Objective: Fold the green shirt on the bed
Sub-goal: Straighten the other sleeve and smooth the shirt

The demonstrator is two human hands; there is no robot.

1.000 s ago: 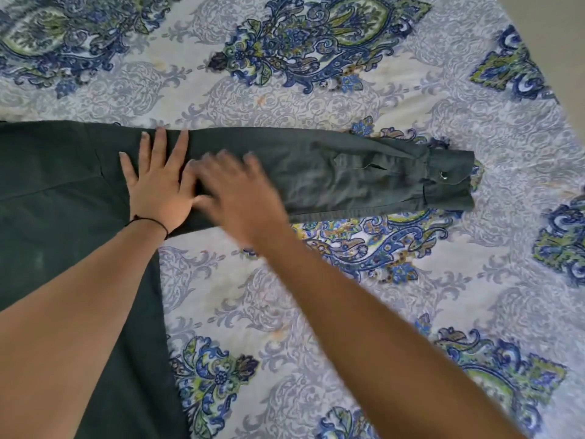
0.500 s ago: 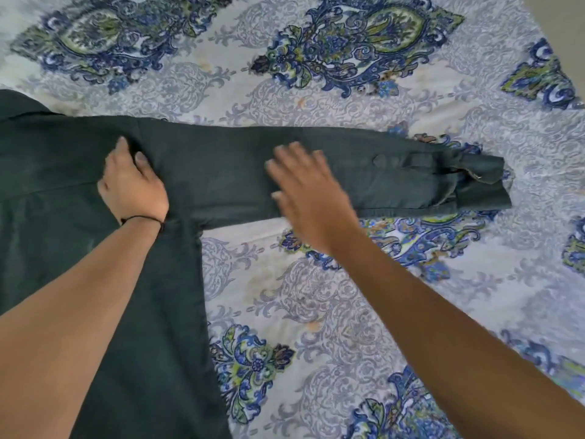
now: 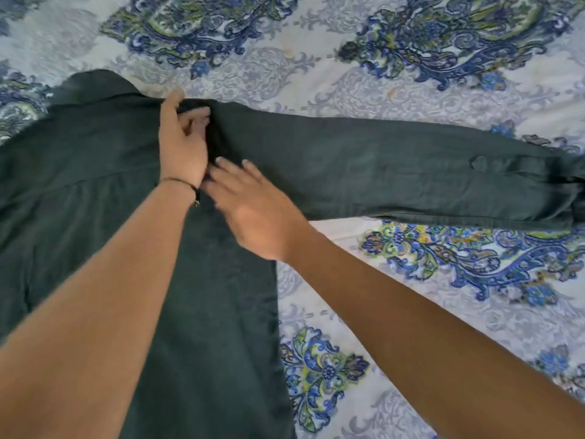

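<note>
our left grip (image 3: 182, 144) pinches the green shirt (image 3: 79, 191) at its shoulder, likely to set the fold line; our right grip (image 3: 256, 213), released, presses it flat.

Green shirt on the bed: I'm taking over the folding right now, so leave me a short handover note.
Left hand pinches the fabric at the shoulder seam. Right hand is open on the shirt just beside it. Green shirt is spread flat on the patterned bedsheet, its sleeve stretched straight out to the right. Done: shirt laid out. Left: every fold, probably the sleeve first.
</note>
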